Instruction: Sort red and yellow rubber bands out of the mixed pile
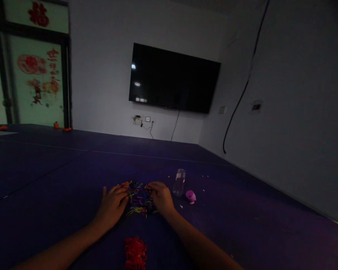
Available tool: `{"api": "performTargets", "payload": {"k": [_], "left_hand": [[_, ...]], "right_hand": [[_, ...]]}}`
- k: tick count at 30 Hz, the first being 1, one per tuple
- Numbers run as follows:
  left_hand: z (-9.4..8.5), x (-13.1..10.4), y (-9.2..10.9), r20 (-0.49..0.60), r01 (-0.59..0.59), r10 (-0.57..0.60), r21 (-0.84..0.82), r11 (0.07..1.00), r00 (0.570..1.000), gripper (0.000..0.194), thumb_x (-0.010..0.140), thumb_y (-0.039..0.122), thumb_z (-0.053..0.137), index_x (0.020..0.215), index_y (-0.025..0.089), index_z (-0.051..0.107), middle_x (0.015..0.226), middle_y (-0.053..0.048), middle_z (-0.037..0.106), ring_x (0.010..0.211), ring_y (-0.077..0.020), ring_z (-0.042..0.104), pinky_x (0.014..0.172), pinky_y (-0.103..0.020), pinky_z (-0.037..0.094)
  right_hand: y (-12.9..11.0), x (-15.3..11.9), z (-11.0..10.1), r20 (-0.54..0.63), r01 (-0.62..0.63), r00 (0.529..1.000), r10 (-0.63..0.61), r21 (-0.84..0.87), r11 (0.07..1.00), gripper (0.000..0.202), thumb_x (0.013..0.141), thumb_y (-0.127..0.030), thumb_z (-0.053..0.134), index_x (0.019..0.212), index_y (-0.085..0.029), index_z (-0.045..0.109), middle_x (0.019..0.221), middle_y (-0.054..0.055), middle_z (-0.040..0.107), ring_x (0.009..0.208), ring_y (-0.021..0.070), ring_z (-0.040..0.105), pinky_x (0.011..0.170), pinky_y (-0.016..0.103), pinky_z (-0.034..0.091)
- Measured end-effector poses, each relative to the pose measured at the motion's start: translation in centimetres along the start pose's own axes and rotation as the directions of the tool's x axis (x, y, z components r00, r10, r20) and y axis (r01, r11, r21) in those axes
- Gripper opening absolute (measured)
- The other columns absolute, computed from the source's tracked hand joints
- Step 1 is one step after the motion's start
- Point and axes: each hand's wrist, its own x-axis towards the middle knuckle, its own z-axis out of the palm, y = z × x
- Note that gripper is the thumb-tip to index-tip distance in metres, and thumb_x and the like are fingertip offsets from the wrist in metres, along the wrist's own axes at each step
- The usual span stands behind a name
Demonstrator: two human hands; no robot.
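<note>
Your left hand [112, 204] lay palm down, fingers loosely spread, its tips at the left edge of a heap of multicoloured bands [139, 198]. Your right hand [162, 197] curved over the heap's right edge, fingers bent inward; you could not tell whether either hand pinched a strand, since the tips merged with the tangle. Both forearms ran out of view at the bottom.

You worked at a broad dark purple surface [242, 210], its near and left edges cut off by the view. Beyond it, you had a wall-mounted television [173, 78], dark apart from a few reflections, and, at far left, a glazed door [39, 80] with red lettering, cut off by the frame; the smaller characters were blurred. To your right a black cable [243, 90] hung against the wall, its upper end out of view.

The multicoloured heap sat on the surface between your hands, its sides partly covered by your fingers; single bands were hard to separate in the dim light. Nearer you lay a red bunch [135, 253], well apart from both hands and cut off below. Just beyond your right hand you had a clear bottle [179, 182], contents unclear. Beside its base was a small pink piece [190, 196], exact form uncertain. White scraps [181, 206] were scattered near it, too small to identify.
</note>
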Motion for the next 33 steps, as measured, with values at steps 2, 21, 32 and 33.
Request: {"api": "performTargets", "payload": {"k": [2, 21, 32, 33], "left_hand": [[-0.3, 0.0, 0.1, -0.006, 0.023, -0.023, 0.034, 0.999, 1.0, 0.022, 0.082, 0.019, 0.048, 0.086, 0.025, 0.069, 0.108, -0.005, 0.068, 0.112, -0.0317, 0.051, 0.096, -0.071, 0.015], [0.1, -0.1, 0.2, -0.078, -0.135, 0.124, -0.148, 0.98, 0.989, 0.019, 0.081, 0.016, 0.047, 0.083, 0.023, 0.064, 0.096, -0.004, 0.067, 0.098, -0.0239, 0.058, 0.089, -0.047, 0.044], [0.3, -0.3, 0.1, -0.098, -0.131, 0.116, -0.169, 0.977, 0.988, 0.016, 0.081, 0.019, 0.05, 0.083, 0.023, 0.065, 0.094, -0.004, 0.067, 0.096, -0.0234, 0.059, 0.09, -0.044, 0.044], [0.2, -0.3, 0.1, -0.091, -0.131, 0.117, -0.169, 0.977, 0.989, 0.016, 0.081, 0.019, 0.05, 0.082, 0.023, 0.065, 0.093, -0.004, 0.068, 0.095, -0.0232, 0.059, 0.09, -0.043, 0.044]], "right_hand": [[0.2, 0.1, 0.0, -0.011, -0.028, 1.0, 0.028, 0.003, 1.0, 0.04, 0.072, -0.002, 0.044, 0.093, -0.02, 0.072, 0.097, 0.006, 0.069, 0.094, 0.0191, 0.062, 0.087, 0.033, 0.048], [0.6, 0.2, 0.5, 0.267, 0.137, 0.957, -0.109, -0.088, 0.987, 0.041, 0.068, -0.002, 0.045, 0.09, -0.023, 0.072, 0.104, 0.003, 0.068, 0.107, 0.0206, 0.057, 0.095, 0.037, 0.042], [0.9, 0.3, 1.0, 0.234, 0.093, 0.97, -0.061, -0.129, 0.987, 0.041, 0.067, 0.0, 0.046, 0.086, -0.024, 0.073, 0.1, 0.003, 0.069, 0.1, 0.0202, 0.06, 0.092, 0.034, 0.044], [0.9, 0.3, 1.0, 0.231, 0.095, 0.971, -0.065, -0.121, 0.988, 0.041, 0.067, 0.0, 0.045, 0.086, -0.024, 0.073, 0.1, 0.003, 0.069, 0.1, 0.02, 0.06, 0.091, 0.034, 0.045]]}}
